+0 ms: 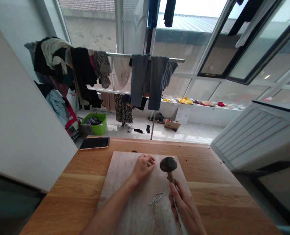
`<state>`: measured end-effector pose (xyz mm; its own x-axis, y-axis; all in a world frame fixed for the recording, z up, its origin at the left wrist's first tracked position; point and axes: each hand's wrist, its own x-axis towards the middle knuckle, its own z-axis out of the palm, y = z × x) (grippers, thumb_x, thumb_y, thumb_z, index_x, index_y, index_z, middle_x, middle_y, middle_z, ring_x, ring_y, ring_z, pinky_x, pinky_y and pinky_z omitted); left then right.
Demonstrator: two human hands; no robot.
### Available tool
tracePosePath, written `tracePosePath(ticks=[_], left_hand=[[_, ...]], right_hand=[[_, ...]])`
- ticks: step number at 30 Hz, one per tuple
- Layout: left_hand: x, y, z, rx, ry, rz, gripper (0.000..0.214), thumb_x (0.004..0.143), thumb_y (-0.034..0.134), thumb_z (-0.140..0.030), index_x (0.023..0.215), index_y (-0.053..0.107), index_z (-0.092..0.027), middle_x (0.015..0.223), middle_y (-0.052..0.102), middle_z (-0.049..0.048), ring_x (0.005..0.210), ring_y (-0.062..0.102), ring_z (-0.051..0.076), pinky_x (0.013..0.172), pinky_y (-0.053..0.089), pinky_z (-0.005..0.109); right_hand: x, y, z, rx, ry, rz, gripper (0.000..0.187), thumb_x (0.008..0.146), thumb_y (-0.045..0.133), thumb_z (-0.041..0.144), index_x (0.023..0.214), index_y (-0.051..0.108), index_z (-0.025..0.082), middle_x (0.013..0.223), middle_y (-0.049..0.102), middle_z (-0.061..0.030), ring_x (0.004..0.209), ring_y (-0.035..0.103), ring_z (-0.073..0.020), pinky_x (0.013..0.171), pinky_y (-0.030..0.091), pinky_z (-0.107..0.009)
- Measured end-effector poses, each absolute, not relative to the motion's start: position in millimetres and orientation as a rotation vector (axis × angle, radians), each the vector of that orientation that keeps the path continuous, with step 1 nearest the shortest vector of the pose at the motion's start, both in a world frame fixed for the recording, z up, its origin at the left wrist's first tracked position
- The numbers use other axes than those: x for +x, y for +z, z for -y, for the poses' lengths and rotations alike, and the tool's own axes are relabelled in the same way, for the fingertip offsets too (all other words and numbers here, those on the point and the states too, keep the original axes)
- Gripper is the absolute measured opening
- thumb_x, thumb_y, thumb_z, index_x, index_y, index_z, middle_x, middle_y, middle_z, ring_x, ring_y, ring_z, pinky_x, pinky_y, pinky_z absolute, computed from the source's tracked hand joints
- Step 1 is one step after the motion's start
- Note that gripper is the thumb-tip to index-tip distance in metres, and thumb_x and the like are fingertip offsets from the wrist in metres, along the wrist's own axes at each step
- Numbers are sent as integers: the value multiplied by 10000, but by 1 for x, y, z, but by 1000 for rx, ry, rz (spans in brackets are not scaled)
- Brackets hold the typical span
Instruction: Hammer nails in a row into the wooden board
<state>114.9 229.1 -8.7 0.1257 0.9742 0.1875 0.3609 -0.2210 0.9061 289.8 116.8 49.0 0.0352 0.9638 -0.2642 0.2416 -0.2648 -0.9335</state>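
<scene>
My right hand (181, 200) is wrapped round the wooden handle of a hammer (168, 164), whose dark, rounded head is raised over the board. My left hand (143, 167) rests on the far part of the pale wooden board (120, 189), its fingers curled together in a pinch. Whatever those fingertips hold, if anything, is too small to make out. Several loose metal nails (156, 199) lie in a small bunch on the board, between my two forearms and left of the hammer handle.
The board lies on a wooden table (215, 192). A phone (94, 143) sits at the table's far left corner. Beyond stand a drying rack (176, 60) hung with clothes and a green basket (99, 127). A white slatted panel (257, 130) is at the right.
</scene>
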Motion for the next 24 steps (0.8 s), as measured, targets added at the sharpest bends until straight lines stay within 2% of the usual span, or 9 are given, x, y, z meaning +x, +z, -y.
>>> tracePosePath(ticks=[5, 9, 15, 20, 24], left_hand=[[116, -7, -229, 1676, 1117, -1299, 229, 723, 649, -55, 925, 697, -154, 859, 645, 24, 732, 674, 133, 668, 553, 237], [114, 0, -227, 1719, 1130, -1272, 294, 725, 632, -39, 981, 701, -164, 885, 659, 26, 753, 665, 137, 690, 543, 241], [114, 2, -227, 1689, 1119, -1253, 291, 703, 615, -15, 943, 697, -158, 873, 664, 26, 745, 668, 142, 666, 521, 229], [115, 0, -227, 1761, 1102, -1303, 280, 698, 629, -11, 917, 699, -169, 837, 696, 28, 765, 665, 162, 791, 523, 290], [114, -2, -228, 1862, 1079, -1332, 334, 719, 675, -68, 1034, 669, -177, 893, 723, 47, 902, 656, 218, 908, 499, 370]], right_hand=[[273, 50, -131, -1553, 1247, 1338, 535, 890, 437, 656, 1143, 535, 195, 515, 446, 111, 324, 417, -90, 297, 347, -183], [270, 36, -136, -1578, 1238, 1418, 466, 910, 413, 626, 1063, 540, 205, 502, 466, 108, 324, 450, -102, 300, 374, -193], [271, 23, -137, -1576, 1227, 1381, 457, 911, 417, 633, 1035, 546, 213, 491, 453, 115, 312, 451, -106, 291, 360, -197], [271, 27, -137, -1563, 1222, 1382, 447, 906, 430, 639, 945, 552, 211, 503, 464, 103, 318, 439, -94, 301, 353, -191], [280, 26, -125, -1564, 1207, 1362, 514, 897, 441, 668, 1061, 572, 199, 510, 438, 106, 327, 421, -93, 317, 338, -194]])
